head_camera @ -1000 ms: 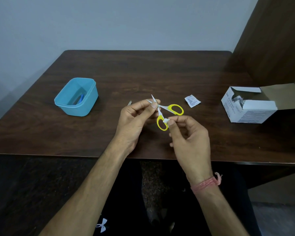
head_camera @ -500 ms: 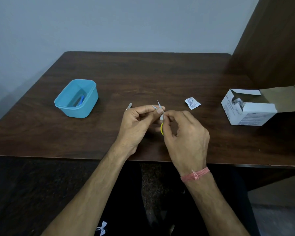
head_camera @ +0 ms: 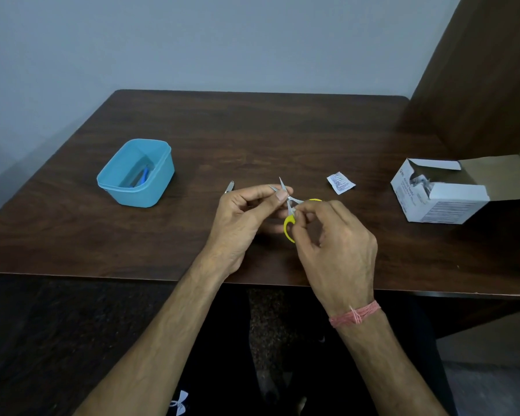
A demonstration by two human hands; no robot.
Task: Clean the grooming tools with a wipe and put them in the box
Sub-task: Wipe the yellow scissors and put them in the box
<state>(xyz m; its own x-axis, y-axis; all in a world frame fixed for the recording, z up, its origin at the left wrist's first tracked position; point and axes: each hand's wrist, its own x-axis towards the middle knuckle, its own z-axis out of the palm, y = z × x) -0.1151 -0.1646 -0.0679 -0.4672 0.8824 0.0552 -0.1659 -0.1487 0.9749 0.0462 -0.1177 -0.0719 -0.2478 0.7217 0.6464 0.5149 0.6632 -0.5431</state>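
Here the left hand [head_camera: 240, 217] pinches the blades of the yellow-handled scissors [head_camera: 288, 211] above the table [head_camera: 252, 130], blades spread. Right hand [head_camera: 333, 235] pinches a small wipe, barely visible, against a blade near the pivot. Blue box [head_camera: 137, 174] sits well left.

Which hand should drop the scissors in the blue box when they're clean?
Probably the left hand. It already pinches the scissors by the blades, and the blue box sits on its side of the table.
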